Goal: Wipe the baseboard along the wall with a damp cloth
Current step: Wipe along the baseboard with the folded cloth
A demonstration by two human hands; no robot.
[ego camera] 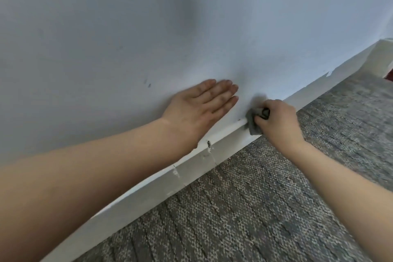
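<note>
Head view: the left hand (200, 106) lies flat against the pale wall (148, 27), fingers straight and close together, pointing to the right, holding nothing. Its heel sits just above the top edge of the white baseboard (191, 168).

The right hand (278, 121) is curled round a small grey cloth (253, 126) and grips it in a bunch. The cloth is pressed on the baseboard, draped over the top edge and down the front face, just to the right of the left hand's fingertips. Part of the cloth is hidden inside the fist.

The baseboard runs on a slant from the lower left up to the right, between the wall and a grey patterned carpet (255, 208). Below the left wrist the board shows a joint (209, 149) with chipped paint and a dark gap, and a second scuffed seam (176, 172) lies farther left. A few dark marks (148, 85) sit on the wall left of the left hand. Far along to the right, a patch of paint (328, 73) is flaked just above the board. Both forearms are bare.
</note>
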